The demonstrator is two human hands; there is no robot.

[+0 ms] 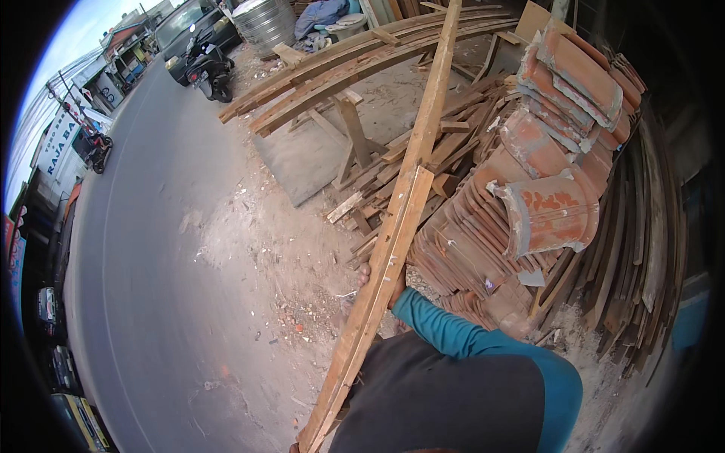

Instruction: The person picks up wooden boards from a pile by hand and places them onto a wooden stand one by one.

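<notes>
Two long wooden beams [381, 275] lie along each other and slant from the lower edge up toward the top of the view; one ends partway while the other runs on past it. My right hand [396, 293], at the end of a teal sleeve, is closed around the beams near their middle from below, with fingertips showing on the left side. At the lower edge, only a sliver of my left hand [294, 448] shows, curled against the near end of the beams; the rest is hidden. Under the beams' far part lies a heap of wood offcuts [461, 143].
Stacked clay roof tiles [555, 211] stand close on the right, with long dark timbers [642, 226] beyond them. More beams [362, 72] rest on a wooden trestle [351, 132] ahead. A road [143, 249] runs along the left, with a parked motorbike [211, 74] near a car [189, 30].
</notes>
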